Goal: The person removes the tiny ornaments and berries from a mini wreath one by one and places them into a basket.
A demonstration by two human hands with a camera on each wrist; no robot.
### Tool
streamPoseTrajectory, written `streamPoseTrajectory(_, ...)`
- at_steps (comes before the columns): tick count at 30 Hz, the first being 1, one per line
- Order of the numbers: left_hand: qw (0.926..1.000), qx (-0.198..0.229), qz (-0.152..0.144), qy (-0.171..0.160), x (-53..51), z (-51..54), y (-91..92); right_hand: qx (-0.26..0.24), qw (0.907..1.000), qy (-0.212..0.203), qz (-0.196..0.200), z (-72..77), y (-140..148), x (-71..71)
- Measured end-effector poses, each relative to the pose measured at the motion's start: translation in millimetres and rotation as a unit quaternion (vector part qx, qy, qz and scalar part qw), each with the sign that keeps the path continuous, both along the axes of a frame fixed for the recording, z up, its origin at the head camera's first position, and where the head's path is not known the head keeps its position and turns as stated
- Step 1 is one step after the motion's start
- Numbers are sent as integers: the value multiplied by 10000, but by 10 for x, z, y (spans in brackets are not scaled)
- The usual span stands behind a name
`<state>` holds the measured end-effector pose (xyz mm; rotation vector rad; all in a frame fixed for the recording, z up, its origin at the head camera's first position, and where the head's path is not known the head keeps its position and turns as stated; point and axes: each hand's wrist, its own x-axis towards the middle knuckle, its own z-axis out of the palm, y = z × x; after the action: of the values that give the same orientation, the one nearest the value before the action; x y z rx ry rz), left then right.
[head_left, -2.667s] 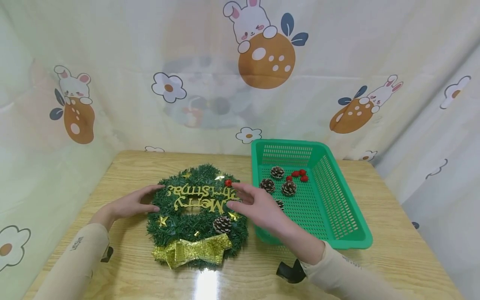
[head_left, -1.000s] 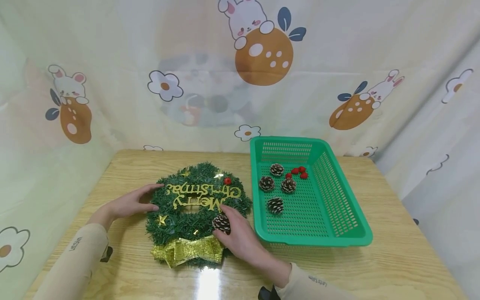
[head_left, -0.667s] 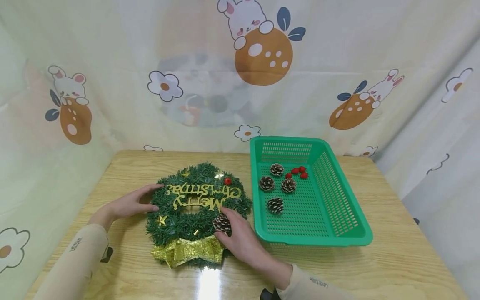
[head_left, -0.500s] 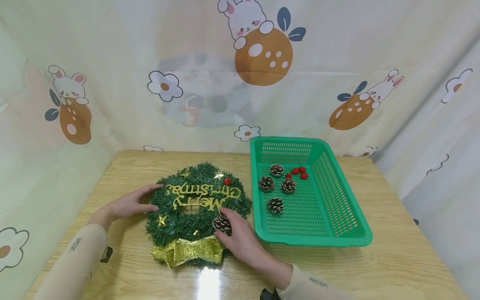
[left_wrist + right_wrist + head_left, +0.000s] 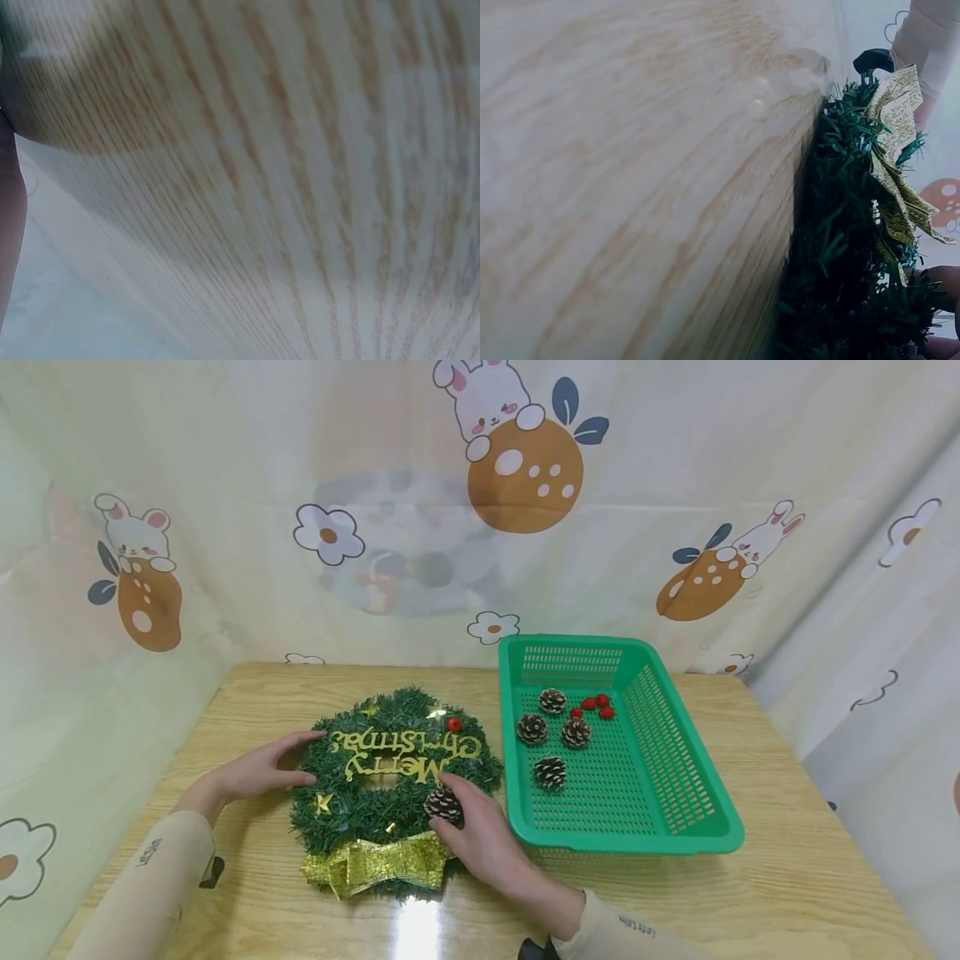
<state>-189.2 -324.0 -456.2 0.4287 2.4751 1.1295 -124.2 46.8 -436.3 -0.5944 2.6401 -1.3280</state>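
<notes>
A green tinsel wreath (image 5: 330,827) lies on the table in the head view, with gold "Merry Christmas" lettering (image 5: 405,742), gold stars, a red berry (image 5: 453,724) and a gold bow (image 5: 393,862) on it. My left hand (image 5: 258,770) rests at the wreath's left edge, thumb and fingers spread apart and touching the greenery. On the lower right, my right hand (image 5: 483,835) holds a pine cone (image 5: 441,805) between thumb and fingers against the wreath; part of the cone is hidden by the hand. Bow and greenery also show edge-on in the right wrist view.
Right of the wreath stands a green plastic basket (image 5: 701,842). Several pine cones (image 5: 576,732) and several red berries (image 5: 588,703) lie inside it. Wooden tabletop (image 5: 780,860) surrounds both, and a printed curtain (image 5: 405,635) hangs behind.
My right hand has moved from near the red berry down to the pine cone on the wreath, then stays there. The left hand keeps its place.
</notes>
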Motion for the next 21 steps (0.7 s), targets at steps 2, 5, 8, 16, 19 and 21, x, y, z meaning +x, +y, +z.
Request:
streamPoseTrajectory(2, 10000, 17, -5, -10, 0, 2, 1, -39, 10000, 14, -18, 6, -2, 3)
streamPoseTrajectory(5, 10000, 38, -1, -28, 1, 7, 2, -112, 9999, 39, -32, 10, -6, 5)
streamPoseTrajectory(8, 10000, 30, 6, -29, 2, 8, 0, -158, 9998, 102, -33, 12, -10, 9)
streamPoseTrajectory(16, 10000, 16, 27, -15, 1, 8, 1, -77, 9997, 244, -28, 63, -33, 40)
streamPoseTrajectory(19, 10000, 8, 22, -3, 8, 14, 9, -100, 9997, 235, -45, 111, -27, 53)
streamPoseTrajectory(21, 10000, 6, 22, 3, 11, 18, 12, -137, 9997, 201, -35, 150, -22, 62)
